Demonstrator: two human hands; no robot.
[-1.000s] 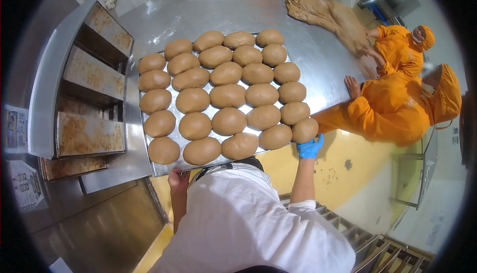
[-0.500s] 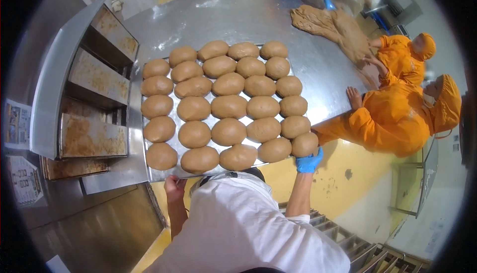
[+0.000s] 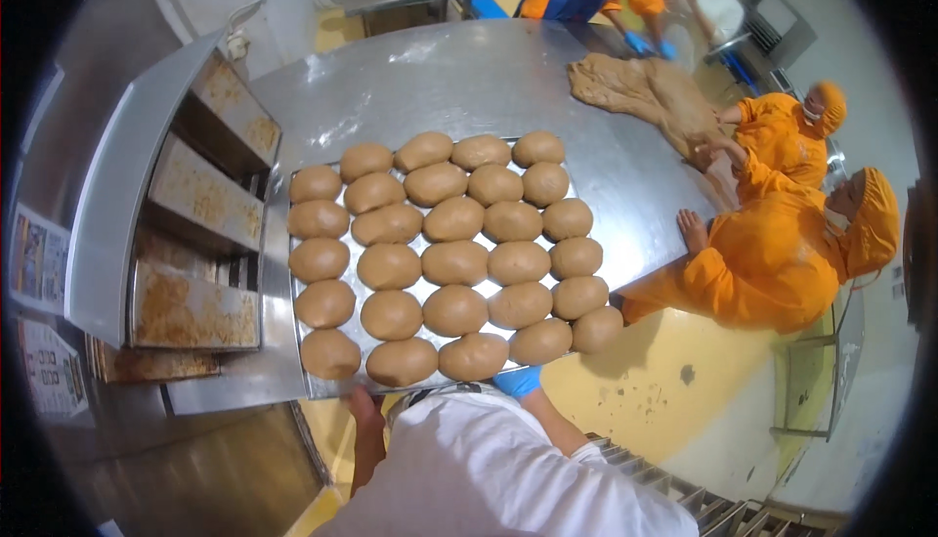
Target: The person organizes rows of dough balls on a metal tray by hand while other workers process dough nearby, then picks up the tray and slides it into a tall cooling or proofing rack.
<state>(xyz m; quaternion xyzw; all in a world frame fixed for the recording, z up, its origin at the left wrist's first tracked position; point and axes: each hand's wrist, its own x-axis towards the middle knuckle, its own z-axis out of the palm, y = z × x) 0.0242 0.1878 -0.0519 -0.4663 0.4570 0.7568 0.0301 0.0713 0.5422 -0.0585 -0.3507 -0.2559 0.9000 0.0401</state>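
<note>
Step in hand, as judged: carrying a loaded metal tray (image 3: 315, 388) of brown dough rounds (image 3: 455, 263), held level at its near edge over the edge of the steel table (image 3: 469, 78). Left hand (image 3: 363, 402) bare, right hand (image 3: 518, 381) in a blue glove; each grip closed on the tray's near rim, fingers mostly hidden beneath. Next move likely calls for keeping the tray flat, since the corner round (image 3: 598, 328) overhangs toward the orange-clad workers (image 3: 772, 263).

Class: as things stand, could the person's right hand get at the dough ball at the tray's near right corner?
Probably yes: the right hand, in a blue glove, grips the tray edge just beside that dough ball, nothing between, though it must let go.
</note>
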